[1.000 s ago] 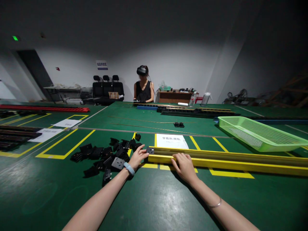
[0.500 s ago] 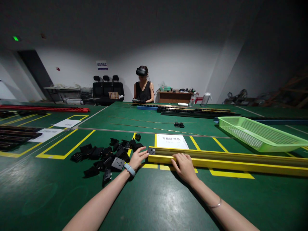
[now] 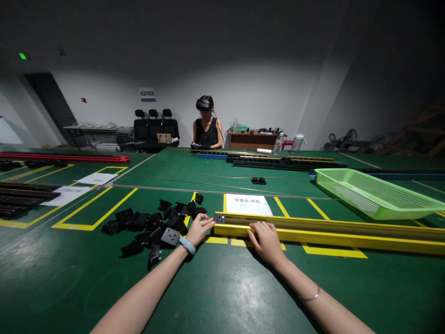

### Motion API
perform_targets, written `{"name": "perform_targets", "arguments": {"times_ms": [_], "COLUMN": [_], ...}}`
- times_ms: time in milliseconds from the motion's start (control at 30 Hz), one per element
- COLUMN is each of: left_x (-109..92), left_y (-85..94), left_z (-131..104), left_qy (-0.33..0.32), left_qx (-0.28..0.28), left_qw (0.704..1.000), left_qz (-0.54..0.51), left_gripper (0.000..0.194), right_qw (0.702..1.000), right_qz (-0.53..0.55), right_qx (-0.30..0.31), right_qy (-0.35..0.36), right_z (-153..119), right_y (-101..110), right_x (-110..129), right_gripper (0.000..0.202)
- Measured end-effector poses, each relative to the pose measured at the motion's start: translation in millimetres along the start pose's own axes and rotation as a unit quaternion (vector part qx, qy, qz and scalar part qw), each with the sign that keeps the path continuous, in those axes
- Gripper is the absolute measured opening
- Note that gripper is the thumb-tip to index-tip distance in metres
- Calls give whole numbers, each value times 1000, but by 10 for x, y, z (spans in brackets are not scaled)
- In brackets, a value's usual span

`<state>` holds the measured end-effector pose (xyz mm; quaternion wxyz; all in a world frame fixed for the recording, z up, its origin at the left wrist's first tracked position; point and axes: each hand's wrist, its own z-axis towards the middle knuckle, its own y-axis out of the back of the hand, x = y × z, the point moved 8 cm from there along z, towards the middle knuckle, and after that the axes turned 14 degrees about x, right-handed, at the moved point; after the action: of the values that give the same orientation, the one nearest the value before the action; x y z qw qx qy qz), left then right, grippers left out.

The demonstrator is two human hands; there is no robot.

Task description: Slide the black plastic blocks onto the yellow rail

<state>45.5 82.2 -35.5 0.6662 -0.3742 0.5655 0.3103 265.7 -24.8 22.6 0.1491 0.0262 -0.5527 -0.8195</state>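
Note:
A long yellow rail (image 3: 330, 235) lies across the green table, its left end near the middle of the view. In the channel at that end sits a black socket module (image 3: 219, 218). My left hand (image 3: 200, 228) has its fingertips against the module's left edge, fingers reaching out and slightly apart. My right hand (image 3: 266, 236) rests over the rail's front wall, its fingers curled on top and the thumb on the near side. Left of my left hand is a loose pile of black modules (image 3: 139, 221), one of them face up (image 3: 170, 236).
A green basket (image 3: 378, 197) stands at the right behind the rail. A printed sheet (image 3: 247, 204) lies behind the rail. Further back are thin rods, dark rails (image 3: 285, 163), a bottle (image 3: 278, 143) and a seated person (image 3: 207, 127) wearing a headset. Red rails (image 3: 62, 157) are far left.

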Motion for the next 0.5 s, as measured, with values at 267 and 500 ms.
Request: {"name": "perform_targets", "arguments": {"times_ms": [267, 500], "left_x": [-48, -1380], "left_y": [-40, -276], "left_z": [-15, -740], "left_qy": [1, -295], "left_qx": [-2, -144], "left_qw": [1000, 857], "left_qz": [15, 398], "left_gripper": [42, 9], "right_qw": [1000, 1000], "right_qz": [4, 3], "right_qx": [-1, -5], "right_qy": [2, 5], "right_z": [2, -4], "right_y": [17, 20], "right_x": [15, 13], "right_gripper": [25, 24]}}
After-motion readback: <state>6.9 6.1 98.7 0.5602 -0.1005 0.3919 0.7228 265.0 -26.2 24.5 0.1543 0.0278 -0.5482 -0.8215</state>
